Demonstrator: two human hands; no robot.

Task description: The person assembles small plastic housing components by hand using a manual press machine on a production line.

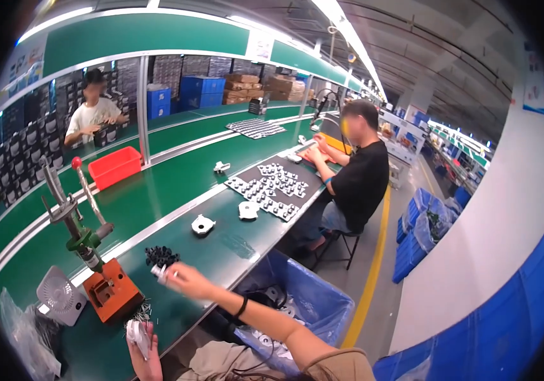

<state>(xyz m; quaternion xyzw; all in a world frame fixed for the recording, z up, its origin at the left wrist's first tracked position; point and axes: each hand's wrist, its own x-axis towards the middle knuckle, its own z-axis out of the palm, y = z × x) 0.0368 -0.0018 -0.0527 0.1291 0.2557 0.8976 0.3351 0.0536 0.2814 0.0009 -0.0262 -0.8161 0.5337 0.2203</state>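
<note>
My left hand (pixel 151 357) is closed around a white plastic part (pixel 137 334) at the near edge of the bench. My right hand (pixel 186 280) reaches across the bench and pinches a small whitish piece (pixel 158 272); its exact kind is too small to make out. Just beyond those fingers lies a pile of small black parts (pixel 161 255). Left of my hands stands a hand-lever press with an orange base (pixel 117 290) and a red-knobbed lever (pixel 76 163). A heap of thin metal pins (pixel 142 311) lies between that base and my left hand.
Two white housings (pixel 203 225) (pixel 248 211) lie farther along the bench, before a dark mat with rows of white parts (pixel 272 190). A small fan (pixel 61 293) stands at left. A blue lined bin (pixel 323 298) sits below. Co-workers sit right (pixel 364 159) and across (pixel 91 114).
</note>
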